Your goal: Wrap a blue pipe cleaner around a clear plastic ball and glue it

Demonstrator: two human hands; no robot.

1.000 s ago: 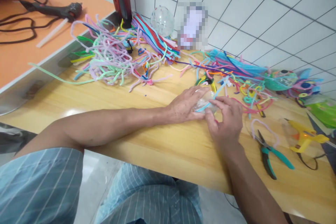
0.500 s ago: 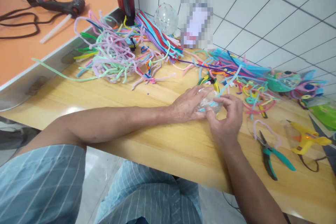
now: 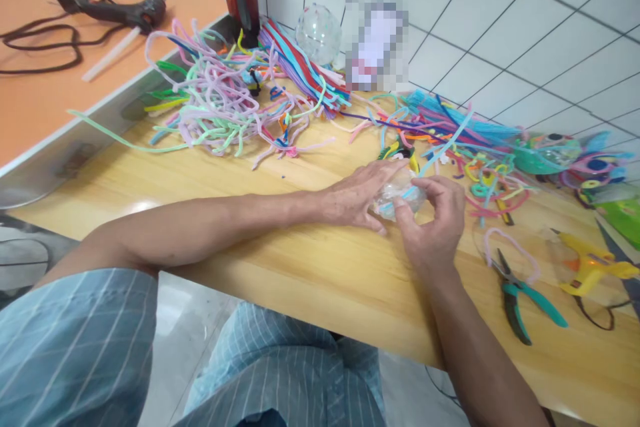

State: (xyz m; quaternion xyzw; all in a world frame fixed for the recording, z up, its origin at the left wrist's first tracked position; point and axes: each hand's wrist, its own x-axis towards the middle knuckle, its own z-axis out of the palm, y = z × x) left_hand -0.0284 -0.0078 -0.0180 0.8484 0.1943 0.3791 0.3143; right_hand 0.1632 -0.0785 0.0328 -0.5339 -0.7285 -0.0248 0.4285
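A clear plastic ball (image 3: 389, 195) rests low over the wooden table, between my two hands. My left hand (image 3: 354, 196) is curled around its left and far side, the thumb now lying a little off the near edge. With thumb and forefinger, my right hand (image 3: 436, 219) pinches a light blue pipe cleaner (image 3: 449, 140) against the ball's right side. One stretch of that pipe cleaner lies across the ball; its free end sticks up to the far right. My palms hide parts of the ball.
Tangled pipe cleaners (image 3: 215, 100) spread along the back. Teal-handled pliers (image 3: 520, 293) and a yellow glue gun (image 3: 590, 260) lie at the right. A black glue gun (image 3: 115, 12) sits on the orange surface. Another clear ball (image 3: 319, 33) stands by the tiled wall.
My left thumb has moved off the ball's near side, toward me. The ball shows more of its surface, and the blue pipe cleaner's free end leans further right.
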